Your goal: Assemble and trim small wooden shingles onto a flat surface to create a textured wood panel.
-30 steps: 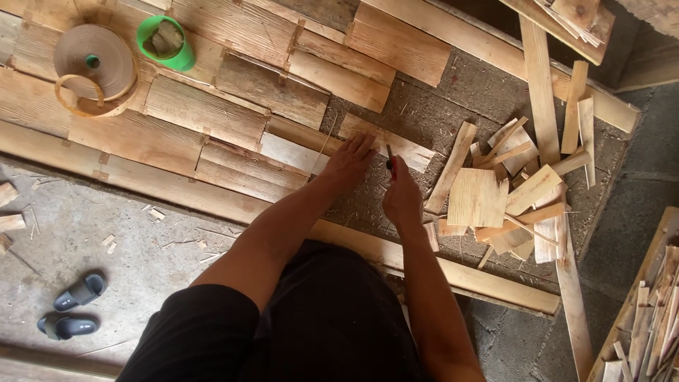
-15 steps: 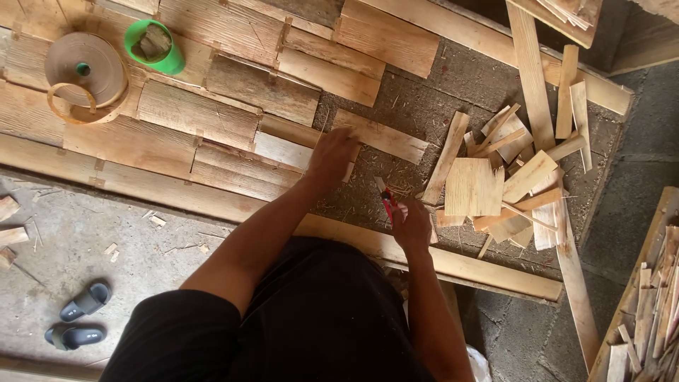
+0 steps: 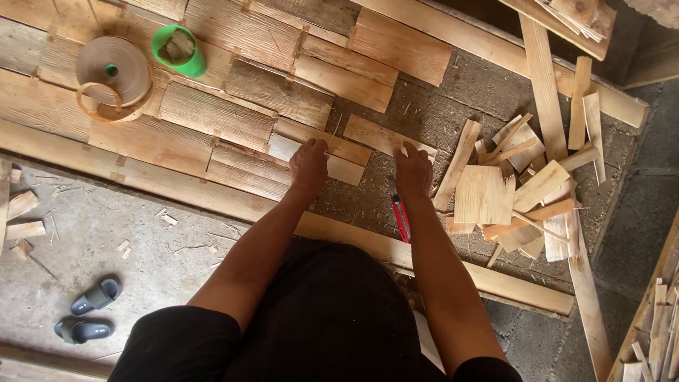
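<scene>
My left hand (image 3: 309,164) rests with curled fingers on the edge of a thin pale wood sheet (image 3: 345,170) among the overlapping sheets on the floor. A thin wooden sliver (image 3: 332,134) sticks up beside its fingertips. To the right, the fingers of my right hand (image 3: 414,170) grip the end of a neighbouring wood sheet (image 3: 378,136). A red utility knife (image 3: 400,214) lies on the floor beside my right forearm, out of either hand.
A pile of cut wood offcuts (image 3: 520,187) lies to the right. A roll of brown tape (image 3: 112,65) and a green cup (image 3: 179,49) sit at the upper left. A long wooden batten (image 3: 177,187) crosses below my hands. Grey sandals (image 3: 88,315) lie at the lower left.
My right hand held the red knife half a second ago; the knife now lies on the floor. Both hands have come onto the wood sheets, side by side.
</scene>
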